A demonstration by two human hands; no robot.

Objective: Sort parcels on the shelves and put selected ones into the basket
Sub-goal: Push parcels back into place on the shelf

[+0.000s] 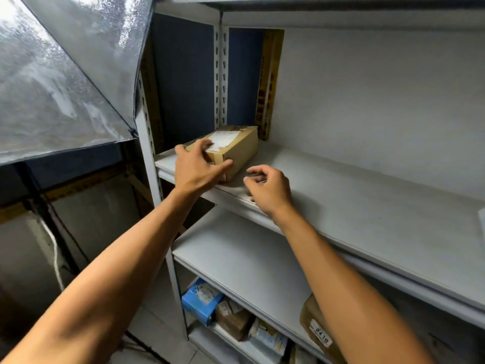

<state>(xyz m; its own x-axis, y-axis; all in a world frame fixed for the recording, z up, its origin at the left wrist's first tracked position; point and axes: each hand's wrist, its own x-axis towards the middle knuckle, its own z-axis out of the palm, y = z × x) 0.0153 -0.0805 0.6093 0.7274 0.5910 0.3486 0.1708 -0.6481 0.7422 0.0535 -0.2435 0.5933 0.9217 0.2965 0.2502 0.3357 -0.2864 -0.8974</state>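
A: Cardboard parcel: location?

B: Centre of the frame, slightly left. It lies flat on the upper grey shelf board, near that board's left end, with a torn white label on its top face.

A: Left hand: contact status?

B: Fingers rest on the parcel's top near corner, thumb against the near side face. The hand is spread wide over the corner; whether it grips or only touches cannot be determined.

A: Right hand?

B: Just right of the parcel, above the shelf's front edge. Fingers curled, loosely parted, holding nothing, not touching the parcel.

A: Other parcels?

B: Lower centre of the frame, on the bottom shelf: a blue box, a brown packet, a pale mailer bag. A brown parcel labelled 0410 sits partly behind the right forearm.

A: Upper left of the frame?

B: A translucent grey softbox.
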